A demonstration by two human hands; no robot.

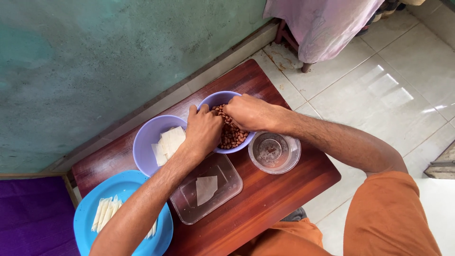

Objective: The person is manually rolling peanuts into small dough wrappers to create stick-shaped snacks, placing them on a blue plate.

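Both hands reach into a purple bowl (215,100) of peanuts (233,136) on the far side of a small wooden table (277,189). Left hand (204,130) curls loosely over the nuts; right hand (249,113) pinches some. Another purple bowl (144,142) of pale wrappers (168,142) sits left, touching it; a clear round container (275,151) sits right.

On my feed, a lilac plastic bowl of pale square sheets (156,142) sits beside a round blue plastic plate (95,194) carrying folded white strips. I see a clear rectangular plastic tray (227,185) with one pale sheet in it and a clear round plastic cup (275,151), all on the dark red wooden tabletop (284,189). A pink cloth (322,23) hangs over the white tiled floor (403,95), near the green wall (95,57).
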